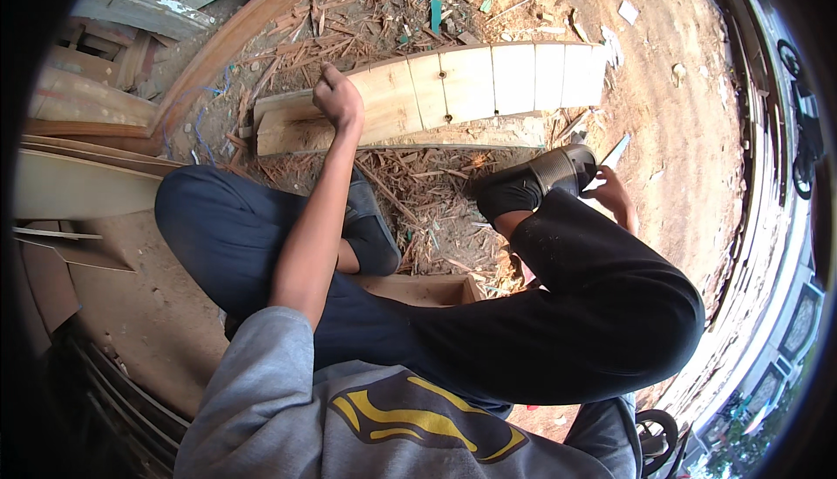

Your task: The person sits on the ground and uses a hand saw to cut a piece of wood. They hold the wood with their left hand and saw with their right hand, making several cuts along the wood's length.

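We saw the pale, curved board (471,82) lying at 12 o'clock, beyond the crossed legs, with dark lines drawn across its width and a few dark spots along one of them. Beneath its near edge, a second plank (475,134) showed, its end jutting out toward 9 o'clock.

We had the left hand (338,100) over the board toward its 9 o'clock end, the fingers curled closed in a fist; we could not tell whether they pinched anything small. At 2 o'clock, the right hand (613,198) reached past the knee to just beside the right shoe (571,169), its fingers bent. We could not tell whether they gripped the bluish, pointed strip (618,149) next to them.

Splinters (410,191) littered the ground (671,130) around the board, and between the legs, near 6 o'clock, we saw a wooden piece (427,290). At 10 o'clock stood the corner of a brown wooden frame (228,59).
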`<state>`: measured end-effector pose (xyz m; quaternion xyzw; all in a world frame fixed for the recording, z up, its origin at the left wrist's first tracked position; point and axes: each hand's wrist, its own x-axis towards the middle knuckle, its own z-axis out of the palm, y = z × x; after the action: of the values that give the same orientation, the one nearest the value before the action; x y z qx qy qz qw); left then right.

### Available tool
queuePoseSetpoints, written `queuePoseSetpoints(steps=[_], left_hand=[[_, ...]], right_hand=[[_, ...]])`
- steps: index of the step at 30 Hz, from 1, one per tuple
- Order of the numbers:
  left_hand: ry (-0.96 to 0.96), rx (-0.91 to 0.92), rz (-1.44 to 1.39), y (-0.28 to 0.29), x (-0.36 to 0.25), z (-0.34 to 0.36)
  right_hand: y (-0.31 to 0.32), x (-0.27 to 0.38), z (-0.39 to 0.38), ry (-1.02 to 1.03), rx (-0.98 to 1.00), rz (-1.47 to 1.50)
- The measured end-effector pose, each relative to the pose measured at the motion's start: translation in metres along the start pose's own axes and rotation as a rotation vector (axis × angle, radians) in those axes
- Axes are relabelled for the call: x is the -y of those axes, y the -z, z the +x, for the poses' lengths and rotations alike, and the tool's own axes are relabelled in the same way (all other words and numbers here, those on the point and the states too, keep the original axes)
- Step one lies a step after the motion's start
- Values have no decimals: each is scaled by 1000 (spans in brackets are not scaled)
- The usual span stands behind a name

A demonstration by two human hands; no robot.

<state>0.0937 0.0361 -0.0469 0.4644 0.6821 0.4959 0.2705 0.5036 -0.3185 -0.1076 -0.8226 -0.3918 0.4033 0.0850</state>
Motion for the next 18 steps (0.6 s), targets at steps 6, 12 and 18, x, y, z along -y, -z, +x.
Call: queuePoseSetpoints(steps=[6, 12, 18], left_hand=[[-4, 3, 27, 9, 0, 6], [27, 27, 79, 8, -1, 4], [137, 346, 271, 11, -26, 5]], right_hand=[[61, 78, 49, 24, -280, 796], [64, 118, 78, 96, -109, 672], [48, 118, 54, 267, -623, 727]])
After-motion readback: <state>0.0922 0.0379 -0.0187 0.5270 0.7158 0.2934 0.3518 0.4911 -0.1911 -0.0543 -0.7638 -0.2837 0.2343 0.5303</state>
